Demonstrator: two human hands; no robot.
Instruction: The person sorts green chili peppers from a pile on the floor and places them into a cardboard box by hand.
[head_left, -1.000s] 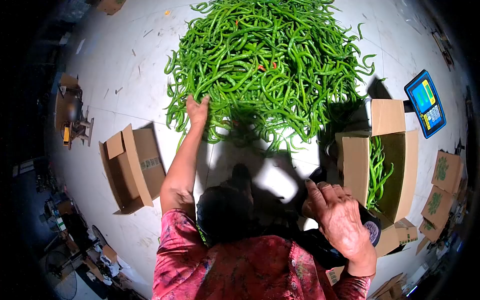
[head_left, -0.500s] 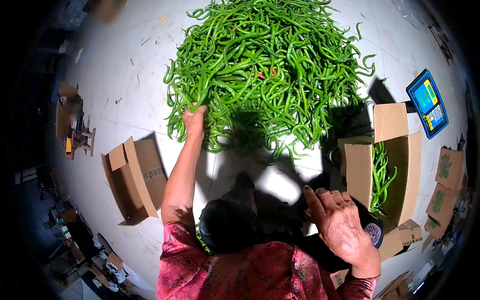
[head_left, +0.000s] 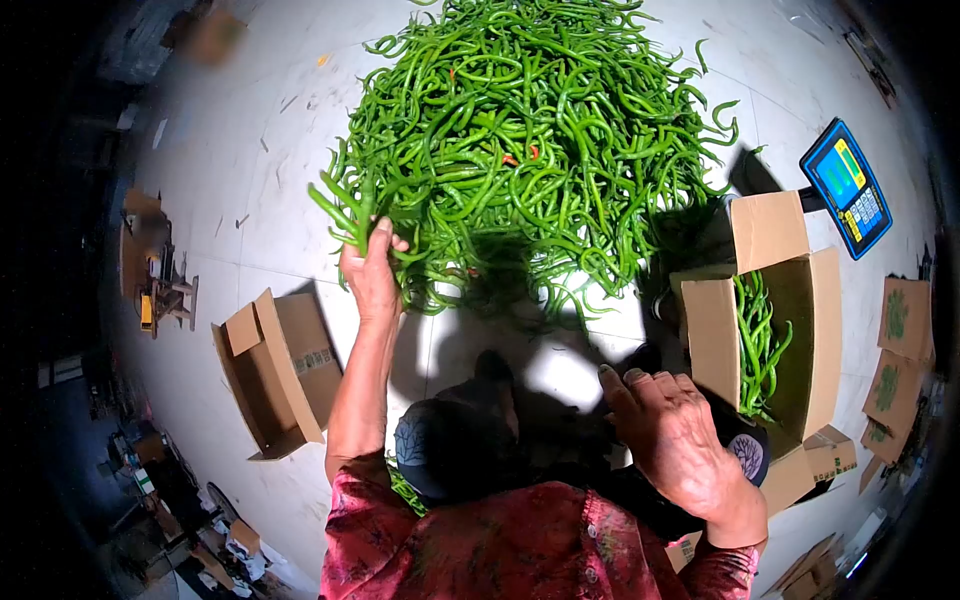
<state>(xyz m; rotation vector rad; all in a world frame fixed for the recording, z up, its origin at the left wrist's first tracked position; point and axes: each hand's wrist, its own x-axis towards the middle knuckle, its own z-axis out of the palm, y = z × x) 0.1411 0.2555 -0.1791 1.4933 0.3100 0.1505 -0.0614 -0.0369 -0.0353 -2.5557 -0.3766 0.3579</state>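
Note:
Several green chili peppers (head_left: 350, 212) stick up from my left hand (head_left: 373, 272), whose fingers are closed around them at the left edge of a large pile of green chili peppers (head_left: 520, 130). A few red ones show within the pile. My right hand (head_left: 680, 440) hovers over or rests on my right knee, back upward; its fingers are loosely bent with the thumb side apart, and nothing shows in it. To its right stands an open cardboard box (head_left: 712, 335) with green chili peppers (head_left: 760, 345) inside.
A scale display (head_left: 845, 190) stands behind the right box. At the left an open cardboard box (head_left: 270, 370) lies on the pale floor (head_left: 270, 190). Flattened cardboard (head_left: 893, 365) lies far right. A small wooden stool (head_left: 175, 290) and clutter line the left side.
My left hand has drawn back slightly from the pile and turned, with the held chili peppers now pointing up and left. My right hand has barely moved; the view has shifted a little.

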